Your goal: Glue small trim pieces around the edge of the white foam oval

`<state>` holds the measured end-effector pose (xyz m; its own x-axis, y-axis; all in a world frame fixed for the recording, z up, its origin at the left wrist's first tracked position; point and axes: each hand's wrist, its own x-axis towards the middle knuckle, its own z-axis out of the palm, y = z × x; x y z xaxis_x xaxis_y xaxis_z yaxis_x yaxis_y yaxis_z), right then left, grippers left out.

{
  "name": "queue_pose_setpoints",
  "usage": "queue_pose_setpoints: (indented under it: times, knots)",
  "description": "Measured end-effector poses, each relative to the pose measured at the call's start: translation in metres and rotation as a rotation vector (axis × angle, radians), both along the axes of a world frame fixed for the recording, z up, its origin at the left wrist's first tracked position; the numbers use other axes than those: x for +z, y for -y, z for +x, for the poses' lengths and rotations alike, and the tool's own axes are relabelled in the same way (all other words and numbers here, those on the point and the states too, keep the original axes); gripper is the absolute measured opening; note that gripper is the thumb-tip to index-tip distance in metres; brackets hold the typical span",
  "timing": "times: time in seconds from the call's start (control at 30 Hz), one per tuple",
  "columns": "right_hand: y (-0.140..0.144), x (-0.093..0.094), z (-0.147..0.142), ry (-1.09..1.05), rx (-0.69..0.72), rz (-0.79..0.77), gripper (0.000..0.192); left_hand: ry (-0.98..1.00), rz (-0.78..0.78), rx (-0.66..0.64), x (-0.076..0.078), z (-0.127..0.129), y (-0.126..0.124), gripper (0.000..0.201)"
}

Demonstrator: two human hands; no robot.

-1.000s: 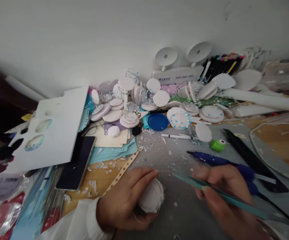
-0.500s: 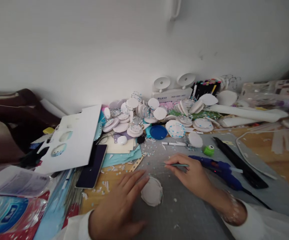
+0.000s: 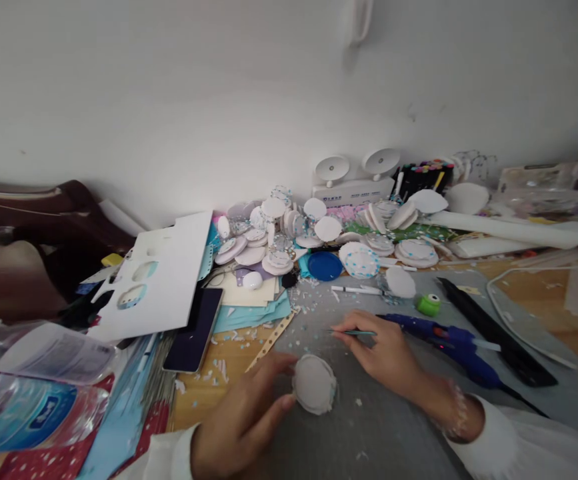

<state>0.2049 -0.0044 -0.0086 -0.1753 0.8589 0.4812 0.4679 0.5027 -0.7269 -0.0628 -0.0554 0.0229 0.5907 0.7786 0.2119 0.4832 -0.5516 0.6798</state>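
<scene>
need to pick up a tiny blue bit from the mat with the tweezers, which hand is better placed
Right. The right hand already grips the tweezers, tips pointing at the scraps on the grey mat. The left hand is occupied, fingers on the white disc.

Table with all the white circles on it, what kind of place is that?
Probably a craft table at home. There is a heap of white discs by the wall, a blue glue gun on the grey cutting mat, and a box of coloured markers.
</scene>
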Motion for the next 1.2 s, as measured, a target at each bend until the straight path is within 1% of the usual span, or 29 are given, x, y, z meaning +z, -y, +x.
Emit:
queue_pose_setpoints:
  times: [0.07, 0.17, 0.23, 0.3, 0.33, 0.4, 0.53, 0.63, 0.7, 0.77, 0.87, 0.93, 1.03, 1.2]
  knots:
    - [0.002, 0.000, 0.003, -0.013, -0.021, 0.014, 0.013, 0.039, -0.042, -0.003, -0.003, 0.007, -0.006, 0.039]
    - [0.003, -0.001, 0.005, -0.020, -0.020, 0.016, 0.012, 0.150, -0.058, 0.096, -0.001, 0.017, -0.023, 0.030]
    - [0.002, -0.004, 0.003, -0.018, -0.004, 0.009, 0.012, 0.316, -0.113, 0.186, 0.002, 0.024, -0.037, 0.029]
    - [0.000, -0.006, 0.000, -0.016, 0.010, 0.001, 0.013, 0.523, -0.230, 0.286, 0.004, 0.031, -0.049, 0.029]
    - [0.000, -0.007, -0.001, -0.016, 0.013, -0.002, 0.013, 0.573, -0.251, 0.318, 0.003, 0.035, -0.054, 0.030]
    - [-0.002, -0.008, -0.004, -0.024, 0.014, -0.004, 0.014, 0.633, -0.277, 0.371, -0.001, 0.041, -0.059, 0.029]
    - [-0.001, -0.003, -0.002, -0.075, -0.005, 0.021, 0.014, 0.647, -0.284, 0.425, -0.013, 0.044, -0.056, 0.021]
    - [0.003, 0.005, 0.002, -0.123, -0.047, 0.050, 0.009, 0.627, -0.259, 0.410, -0.019, 0.040, -0.053, 0.017]
    - [0.009, 0.012, 0.004, -0.155, -0.068, 0.067, 0.007, 0.605, -0.237, 0.380, -0.020, 0.039, -0.053, 0.015]
    - [0.015, 0.019, 0.004, -0.210, -0.072, 0.076, 0.008, 0.559, -0.186, 0.320, -0.018, 0.039, -0.052, 0.013]
    - [0.026, 0.027, 0.001, -0.293, -0.037, 0.072, 0.013, 0.470, -0.088, 0.190, -0.013, 0.043, -0.048, 0.011]
    - [0.031, 0.029, 0.000, -0.307, 0.020, 0.058, 0.018, 0.450, -0.066, 0.123, -0.011, 0.046, -0.043, 0.010]
    - [0.035, 0.027, -0.001, -0.313, 0.095, 0.013, 0.021, 0.479, -0.074, 0.081, -0.010, 0.049, -0.037, 0.008]
    - [0.036, 0.023, 0.002, -0.368, 0.072, -0.087, 0.017, 0.524, -0.138, 0.063, -0.012, 0.047, -0.034, 0.009]
